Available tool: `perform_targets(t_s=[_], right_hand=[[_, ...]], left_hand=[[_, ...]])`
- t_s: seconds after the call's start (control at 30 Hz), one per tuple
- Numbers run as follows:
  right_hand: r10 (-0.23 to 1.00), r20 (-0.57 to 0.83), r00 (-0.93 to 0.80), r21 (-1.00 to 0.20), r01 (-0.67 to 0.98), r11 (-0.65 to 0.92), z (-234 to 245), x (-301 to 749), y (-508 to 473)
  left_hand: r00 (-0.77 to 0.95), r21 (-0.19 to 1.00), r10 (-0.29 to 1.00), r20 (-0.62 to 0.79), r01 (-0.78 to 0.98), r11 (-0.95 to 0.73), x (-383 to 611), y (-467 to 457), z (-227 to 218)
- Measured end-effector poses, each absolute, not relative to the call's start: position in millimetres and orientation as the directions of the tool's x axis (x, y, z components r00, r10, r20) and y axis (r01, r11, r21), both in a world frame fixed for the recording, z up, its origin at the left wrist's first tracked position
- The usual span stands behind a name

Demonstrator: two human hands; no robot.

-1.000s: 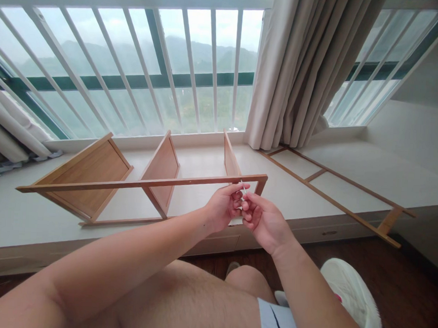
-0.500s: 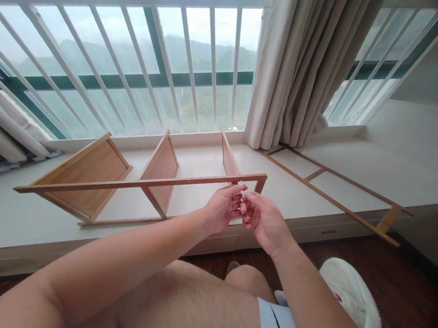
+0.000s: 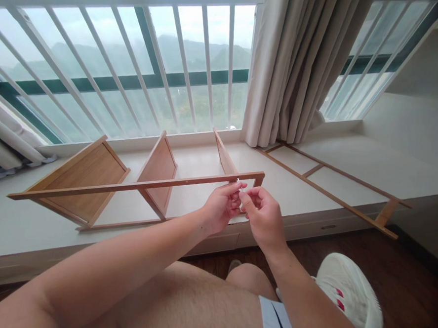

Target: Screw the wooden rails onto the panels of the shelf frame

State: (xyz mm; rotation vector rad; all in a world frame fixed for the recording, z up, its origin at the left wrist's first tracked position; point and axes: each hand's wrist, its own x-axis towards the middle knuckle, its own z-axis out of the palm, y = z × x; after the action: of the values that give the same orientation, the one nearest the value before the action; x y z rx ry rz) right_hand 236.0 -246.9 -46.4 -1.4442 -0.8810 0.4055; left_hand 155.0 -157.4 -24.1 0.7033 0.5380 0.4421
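Observation:
A partly joined wooden shelf frame (image 3: 188, 182) lies on its side, with several brown panels (image 3: 157, 165) standing between its long rails. Close to the right end of the near rail, a short thin silvery rod, like a hex key (image 3: 241, 187), meets the wood. My left hand (image 3: 222, 206) pinches it just under the rail, fingers curled. On the right of it, my right hand (image 3: 266, 214) is closed, thumb and fingertips at the rod's lower end. The fingers partly cover the rod, so its full shape is hidden.
A second ladder-like wooden frame (image 3: 325, 188) lies to the right on the white window ledge (image 3: 200, 158). Behind stand a white railing (image 3: 199, 64) and a beige curtain (image 3: 284, 64). Below are my legs, a white shoe (image 3: 348, 290) and the dark floor (image 3: 411, 289).
My right hand has turned at the wrist, its knuckles now higher and its thumb pointing toward the rod. My left hand stays pinched at the rail. The whole view has shifted slightly.

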Motion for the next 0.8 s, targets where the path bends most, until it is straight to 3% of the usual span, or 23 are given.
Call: perform_targets(t_s=[0.27,0.8], right_hand=[[0.671,0.369,0.643,-0.883,0.467,0.038,-45.0,234.2,-248.8],[0.65,0.401,0.646,-0.847,0.532,-0.005,-46.1,233.7,-248.4]], left_hand=[[0.777,0.701,0.54,-0.324,-0.186,0.688,155.3,-153.4,-24.9],[0.769,0.7,0.532,-0.355,-0.159,0.696,154.3,-157.2,-21.6]])
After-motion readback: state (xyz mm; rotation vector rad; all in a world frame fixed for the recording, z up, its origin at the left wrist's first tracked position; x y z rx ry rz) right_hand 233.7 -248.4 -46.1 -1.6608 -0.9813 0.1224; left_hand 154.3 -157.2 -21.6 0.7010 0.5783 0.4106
